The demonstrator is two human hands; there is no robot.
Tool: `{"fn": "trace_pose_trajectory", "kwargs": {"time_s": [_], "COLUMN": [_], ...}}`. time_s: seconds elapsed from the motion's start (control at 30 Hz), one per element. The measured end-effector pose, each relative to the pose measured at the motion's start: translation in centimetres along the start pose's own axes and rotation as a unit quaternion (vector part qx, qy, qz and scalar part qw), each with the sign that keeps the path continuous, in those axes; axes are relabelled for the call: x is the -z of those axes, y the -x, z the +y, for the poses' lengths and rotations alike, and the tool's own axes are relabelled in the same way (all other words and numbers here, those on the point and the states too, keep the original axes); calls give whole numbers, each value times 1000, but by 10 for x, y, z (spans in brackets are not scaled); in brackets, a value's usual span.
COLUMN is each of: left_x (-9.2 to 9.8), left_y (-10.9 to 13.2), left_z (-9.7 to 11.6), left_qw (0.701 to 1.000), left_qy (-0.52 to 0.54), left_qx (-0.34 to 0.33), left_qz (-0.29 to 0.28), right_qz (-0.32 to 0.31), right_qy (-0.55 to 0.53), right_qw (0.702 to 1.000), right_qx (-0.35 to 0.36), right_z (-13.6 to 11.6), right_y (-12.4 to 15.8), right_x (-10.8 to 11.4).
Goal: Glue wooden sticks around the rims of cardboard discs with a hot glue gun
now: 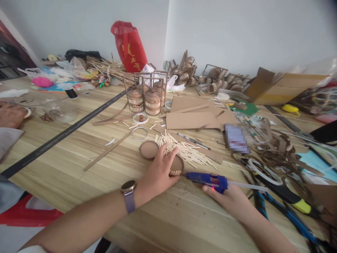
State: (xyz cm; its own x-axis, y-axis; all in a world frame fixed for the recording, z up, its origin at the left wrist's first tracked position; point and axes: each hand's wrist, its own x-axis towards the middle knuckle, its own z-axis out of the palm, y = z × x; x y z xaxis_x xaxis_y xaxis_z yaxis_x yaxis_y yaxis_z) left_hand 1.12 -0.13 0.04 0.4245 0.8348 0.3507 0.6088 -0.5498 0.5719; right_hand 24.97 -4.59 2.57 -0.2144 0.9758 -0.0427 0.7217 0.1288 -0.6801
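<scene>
My left hand (158,175) has its fingers spread across a round cardboard base (176,164), with the thumb at its near edge, holding it against the table. Short pale sticks stand along part of the base's rim. My right hand (231,200) is closed around a blue hot glue gun (205,179) with a small red light on. The gun's nozzle points left, close to the sticks on the base; whether it touches cannot be made out. Beside my left hand lies another round cardboard base (149,150) with a dark rim. A pile of short sticks (191,151) lies just beyond.
Small lidded baskets (152,102) in frames stand farther back, near white rings (139,133) and cardboard sheets (189,119). A pen (193,140) lies by the sticks. At right are blue-handled pliers (286,214) and brown strips. Another person's hand (12,114) rests at far left.
</scene>
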Motion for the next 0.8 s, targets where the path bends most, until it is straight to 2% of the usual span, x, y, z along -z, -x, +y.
{"fn": "trace_pose_trajectory", "kwargs": {"time_s": [0.8], "left_x": [1], "left_y": [0], "left_z": [1], "left_qw": [1000], "left_qy": [-6], "left_qx": [-2], "left_qz": [-1], "right_qz": [9], "right_qy": [8], "right_qw": [1000], "right_qx": [-8], "right_z": [-2], "right_y": [0], "right_x": [-1]}}
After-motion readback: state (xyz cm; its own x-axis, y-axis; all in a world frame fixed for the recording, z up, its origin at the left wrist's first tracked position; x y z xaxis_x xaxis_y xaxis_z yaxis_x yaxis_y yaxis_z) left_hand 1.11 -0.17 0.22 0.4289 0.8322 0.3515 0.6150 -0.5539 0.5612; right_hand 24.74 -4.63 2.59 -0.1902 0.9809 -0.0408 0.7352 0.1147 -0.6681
